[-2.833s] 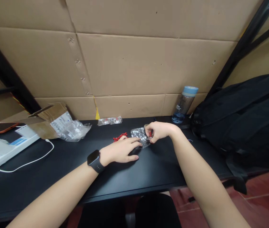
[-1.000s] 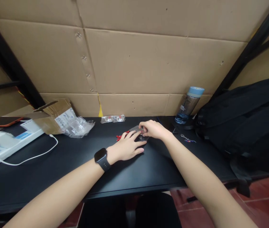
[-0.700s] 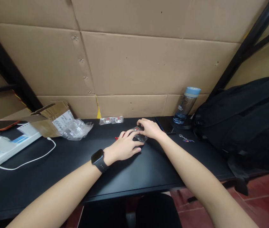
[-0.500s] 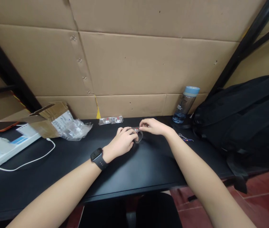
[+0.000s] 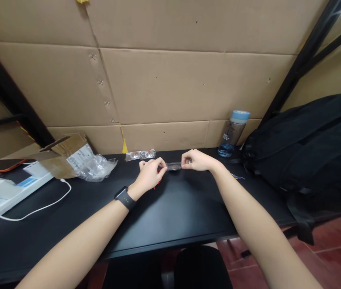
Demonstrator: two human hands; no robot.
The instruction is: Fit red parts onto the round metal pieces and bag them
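Evidently a two-handed hold. Left hand (image 5: 150, 175): thumb and index finger pinched together on the near-side end of a small clear plastic packet (image 5: 174, 166); its other fingers bend away behind. Right hand (image 5: 199, 160): fingertips closed on the packet's opposite end. Packet spans the gap between the hands, seen almost edge-on, above the middle of a black, smooth-topped table (image 5: 188, 212); a dull reddish patch shows in it, too small to make out. Whether its underside meets the tabletop, cannot tell.

A black square-faced smartwatch (image 5: 125, 197) on the left wrist. Bright red thin cord (image 5: 157, 184) just under the left hand, mostly hidden by it.

Beyond the hands, near the brown cardboard wall (image 5: 164, 88): a flat clear strip packet (image 5: 140, 155) with two round silvery pieces, red at their centres. Left side: an opened brown cardboard box (image 5: 63, 158) with a white label, crumpled clear plastic bag (image 5: 98, 167) against it, white power strip (image 5: 22, 190), white cable (image 5: 40, 208) curving over the table. Right side: a transparent bottle (image 5: 233, 134) with light-blue cap, upright; black fabric backpack (image 5: 311, 156) beside it. A small multicoloured charm (image 5: 237, 176) lies partly behind the right forearm.
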